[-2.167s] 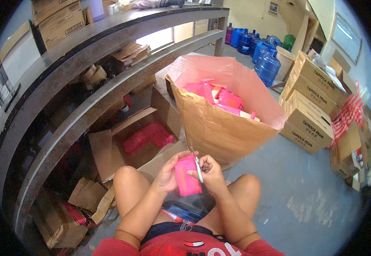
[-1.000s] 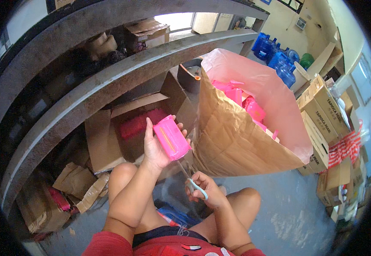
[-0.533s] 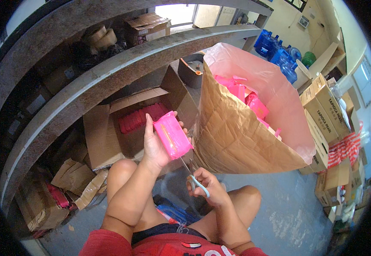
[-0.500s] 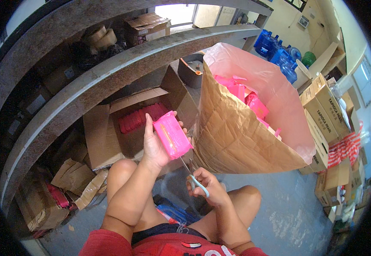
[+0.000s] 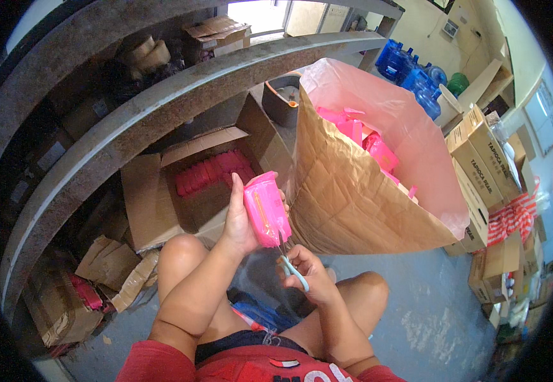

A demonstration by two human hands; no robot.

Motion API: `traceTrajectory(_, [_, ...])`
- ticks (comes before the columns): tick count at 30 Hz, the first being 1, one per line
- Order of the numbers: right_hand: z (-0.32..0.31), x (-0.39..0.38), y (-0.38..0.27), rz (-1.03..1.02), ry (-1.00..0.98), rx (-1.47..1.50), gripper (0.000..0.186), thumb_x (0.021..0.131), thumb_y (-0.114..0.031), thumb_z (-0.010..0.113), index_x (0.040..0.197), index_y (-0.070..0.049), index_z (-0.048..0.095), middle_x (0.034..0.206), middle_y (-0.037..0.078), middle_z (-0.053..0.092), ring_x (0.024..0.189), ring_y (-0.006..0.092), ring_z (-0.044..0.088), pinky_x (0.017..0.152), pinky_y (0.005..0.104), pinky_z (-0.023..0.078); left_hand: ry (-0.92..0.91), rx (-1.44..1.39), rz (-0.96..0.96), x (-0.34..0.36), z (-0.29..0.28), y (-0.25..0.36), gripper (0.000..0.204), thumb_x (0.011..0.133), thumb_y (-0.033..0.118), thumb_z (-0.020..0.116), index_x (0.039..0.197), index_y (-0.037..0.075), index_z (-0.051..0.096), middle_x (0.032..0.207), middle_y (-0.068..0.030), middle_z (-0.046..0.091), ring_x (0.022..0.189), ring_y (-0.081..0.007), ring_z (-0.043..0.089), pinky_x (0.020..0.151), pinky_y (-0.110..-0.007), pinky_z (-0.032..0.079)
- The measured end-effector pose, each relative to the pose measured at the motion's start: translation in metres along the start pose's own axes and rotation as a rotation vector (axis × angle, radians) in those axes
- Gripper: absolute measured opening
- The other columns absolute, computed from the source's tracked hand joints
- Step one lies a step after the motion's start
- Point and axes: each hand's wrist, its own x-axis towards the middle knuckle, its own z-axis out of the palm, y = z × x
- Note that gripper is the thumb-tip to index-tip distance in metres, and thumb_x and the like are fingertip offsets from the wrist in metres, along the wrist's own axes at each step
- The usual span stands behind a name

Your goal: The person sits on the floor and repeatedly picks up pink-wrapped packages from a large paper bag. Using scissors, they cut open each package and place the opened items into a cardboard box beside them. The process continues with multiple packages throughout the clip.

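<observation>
A bright pink plastic-wrapped packet point(image 5: 264, 209) is held nearly upright in my left hand point(image 5: 241, 224), the thumb along its left side and the fingers behind it. In my right hand point(image 5: 312, 275) is a pair of scissors point(image 5: 296, 272) with light blue handles. Their blades point up and meet the packet's lower right end. Whether they are cutting the film cannot be made out. Behind my left hand, an open cardboard box point(image 5: 190, 213) holds a row of similar pink packets point(image 5: 207, 173). To the right stands a large brown paper sack point(image 5: 359, 197) with a pale plastic liner and several pink packets inside.
A metal shelf frame point(image 5: 162, 95) curves across the left and top. Torn cardboard point(image 5: 107, 261) lies at the left. A dark bucket point(image 5: 280, 105) stands behind the sack. Stacked cartons point(image 5: 480, 159) and blue water bottles point(image 5: 410, 67) are at the right and far right.
The packet has turned more upright and dropped slightly in my left hand. The scissor blades, earlier just below its lower end, now overlap that end.
</observation>
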Motion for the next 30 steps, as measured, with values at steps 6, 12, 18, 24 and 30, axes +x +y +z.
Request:
traceTrajectory(6, [0.007,-0.003,-0.01,0.038,0.048,-0.058,0.049,0.067,-0.021,0.089,0.099,-0.005,0.055,0.079,0.001,0.057,0.065,0.0077,0.053,0.053,0.0206,0.041,0.085,-0.028,0.073,0.003,-0.004,0.003,0.091,0.082,0.083,0.032,0.132,0.008,0.049,0.091,-0.0115,0.064,0.075,-0.0254,0.065,0.07,-0.041,0.055])
traceTrajectory(12, [0.009,-0.002,-0.008,0.04,0.067,-0.104,0.045,0.069,-0.016,0.088,0.098,-0.006,0.055,0.078,0.0,0.057,0.062,0.0059,0.052,0.05,0.0195,0.04,0.136,0.029,0.113,0.0,-0.003,0.003,0.092,0.081,0.083,0.032,0.131,0.008,0.049,0.089,-0.0112,0.065,0.074,-0.0249,0.065,0.069,-0.039,0.055])
traceTrajectory(18, [0.009,0.0,-0.004,0.005,0.069,-0.076,0.041,0.07,-0.008,0.085,0.098,-0.006,0.055,0.077,0.0,0.057,0.06,0.0048,0.051,0.047,0.0184,0.038,0.149,0.042,0.132,0.0,0.001,0.002,0.092,0.081,0.084,0.031,0.131,0.008,0.05,0.09,-0.0112,0.065,0.074,-0.0246,0.065,0.068,-0.038,0.055])
traceTrajectory(24, [0.018,-0.001,-0.005,-0.009,0.118,-0.124,0.033,0.075,-0.004,0.082,0.092,-0.006,0.053,0.067,-0.006,0.05,0.054,0.0013,0.043,0.047,0.0179,0.029,0.128,0.037,0.134,-0.001,0.001,0.004,0.092,0.081,0.084,0.031,0.13,0.007,0.05,0.088,-0.011,0.064,0.073,-0.0247,0.065,0.067,-0.038,0.055])
traceTrajectory(30, [0.016,-0.001,-0.005,0.021,0.033,-0.071,0.041,0.072,-0.012,0.086,0.095,-0.007,0.053,0.073,-0.006,0.051,0.062,0.0027,0.045,0.054,0.0187,0.034,0.082,0.115,0.153,-0.002,0.001,0.003,0.095,0.08,0.085,0.029,0.129,0.006,0.049,0.086,-0.0105,0.064,0.073,-0.024,0.064,0.067,-0.038,0.054])
